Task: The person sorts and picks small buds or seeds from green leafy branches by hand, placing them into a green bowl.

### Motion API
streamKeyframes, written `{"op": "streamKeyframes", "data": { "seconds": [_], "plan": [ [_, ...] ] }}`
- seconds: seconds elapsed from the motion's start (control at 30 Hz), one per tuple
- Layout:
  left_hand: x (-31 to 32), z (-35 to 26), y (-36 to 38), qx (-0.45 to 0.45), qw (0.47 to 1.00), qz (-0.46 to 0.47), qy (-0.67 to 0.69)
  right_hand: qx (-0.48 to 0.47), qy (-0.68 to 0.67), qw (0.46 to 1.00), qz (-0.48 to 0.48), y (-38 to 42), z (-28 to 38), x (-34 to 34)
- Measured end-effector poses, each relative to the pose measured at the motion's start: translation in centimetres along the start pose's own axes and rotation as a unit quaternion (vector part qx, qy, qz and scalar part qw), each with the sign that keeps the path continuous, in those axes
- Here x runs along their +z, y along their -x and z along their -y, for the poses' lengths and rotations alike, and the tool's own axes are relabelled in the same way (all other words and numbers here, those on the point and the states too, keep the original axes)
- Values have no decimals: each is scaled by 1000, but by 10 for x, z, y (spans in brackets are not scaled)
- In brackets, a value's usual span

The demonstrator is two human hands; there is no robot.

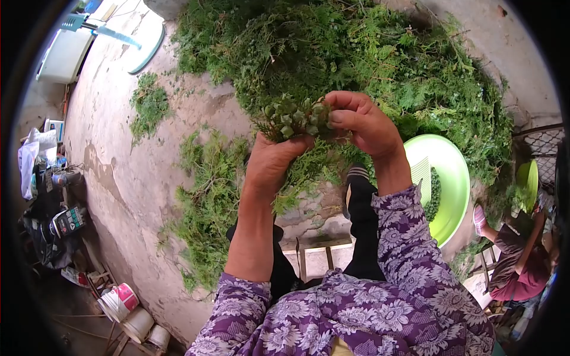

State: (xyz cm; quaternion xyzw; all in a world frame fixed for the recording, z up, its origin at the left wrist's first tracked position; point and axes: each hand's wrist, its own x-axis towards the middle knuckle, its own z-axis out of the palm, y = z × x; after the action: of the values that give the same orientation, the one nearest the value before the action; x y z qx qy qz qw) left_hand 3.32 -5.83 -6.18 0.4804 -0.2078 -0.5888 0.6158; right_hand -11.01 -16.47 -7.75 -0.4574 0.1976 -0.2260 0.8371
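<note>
My left hand [267, 163] is closed round a leafy evergreen sprig [291, 121] crowded with pale green cones. The thumb presses across the base of the bunch, and the other fingers are mostly hidden. At the sprig's right side, my right hand [371, 127] pinches one of its green cones between thumb and forefinger. Beyond both hands lies a large heap of cut evergreen branches [356, 53]. A light green basin [456, 172] stands right of my right forearm. Inside it, small green cones [434, 199] lie beside a slotted panel.
Loose greenery [217, 207] covers the floor to the left, with a small clump [149, 107] farther off. White buckets [122, 299] stand at lower left. A fan base [145, 50] is at upper left. Another person [522, 261] sits at the right.
</note>
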Motion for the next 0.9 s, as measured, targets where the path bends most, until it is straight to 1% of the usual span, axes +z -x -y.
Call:
{"op": "streamKeyframes", "data": {
  "seconds": [0.03, 0.17, 0.23, 0.27, 0.33, 0.37, 0.43, 0.57, 0.67, 0.73, 0.8, 0.83, 0.9],
  "plan": [
    [0, 0, 0, 1, 1000, -1, 5, 12, -16, 1000, -15, 0, -1, -1],
    [-2, 1, 0, -5, 1000, 3, 9, -1, -6, 1000, -2, 1, 2, 1],
    [-2, 0, 0, -3, 1000, -1, 5, -42, 24, 999, -2, 1, 0, 1],
    [-2, 0, 0, -1, 1000, -5, 1, -42, 24, 999, -2, 1, 0, 0],
    [-3, 3, 0, -8, 1000, -7, 17, -10, 1, 1000, 4, 1, 0, -3],
    [-4, 4, -1, -16, 999, -9, 33, -11, 1, 1000, 4, 1, 0, -4],
    [-6, 4, -1, -16, 999, -8, 35, 4, -42, 999, 1, 0, -1, -4],
    [-5, 3, -1, -13, 999, -4, 43, 10, -12, 1000, 8, 0, 3, 0],
    [-6, 3, -1, -10, 999, 3, 45, 6, 10, 1000, -9, -1, 1, 3],
    [-7, 5, -3, -9, 999, -1, 35, 25, 20, 999, -22, 0, 0, 3],
    [-7, 5, -5, -8, 1000, -6, 24, 35, -1, 999, -17, -1, 0, 1],
    [-6, 6, -5, 7, 1000, -2, 8, 46, -22, 999, -13, -1, 0, 0],
    [-4, 5, -5, 21, 1000, 2, -8, 45, -3, 999, -8, -2, 0, 1]
  ]
}}
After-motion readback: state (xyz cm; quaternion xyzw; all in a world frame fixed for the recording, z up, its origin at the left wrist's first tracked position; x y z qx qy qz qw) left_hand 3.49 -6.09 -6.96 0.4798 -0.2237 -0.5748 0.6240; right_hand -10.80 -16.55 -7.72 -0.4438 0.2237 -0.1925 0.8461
